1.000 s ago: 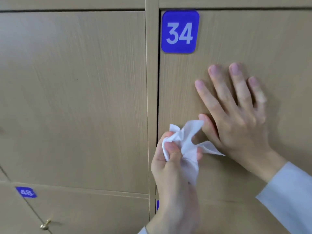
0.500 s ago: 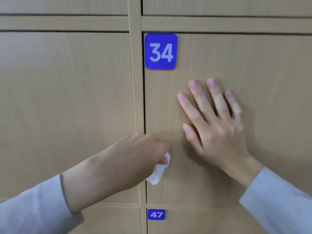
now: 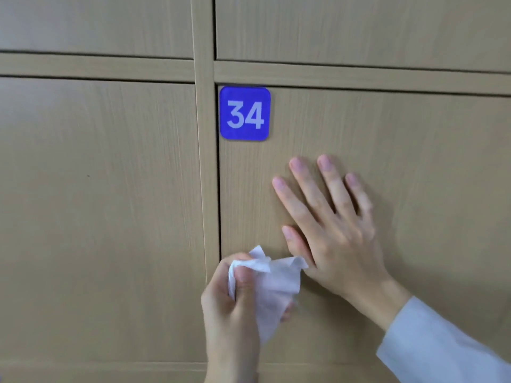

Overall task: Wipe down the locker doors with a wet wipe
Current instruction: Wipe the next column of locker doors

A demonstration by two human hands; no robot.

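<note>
One crumpled wet wipe (image 3: 269, 288), limp, light and likely slippery, is bunched in the left hand (image 3: 237, 308) near the left edge of locker door 34 (image 3: 414, 161). The right hand (image 3: 329, 230) lies spread flat against that door.

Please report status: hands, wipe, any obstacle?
Left hand grips wipe. Right hand flat on door 34. No obstacle seen.

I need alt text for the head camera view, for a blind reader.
The left hand grips a crumpled white wet wipe against wooden locker door 34, while the right hand rests flat on it below the blue number plate.
</note>
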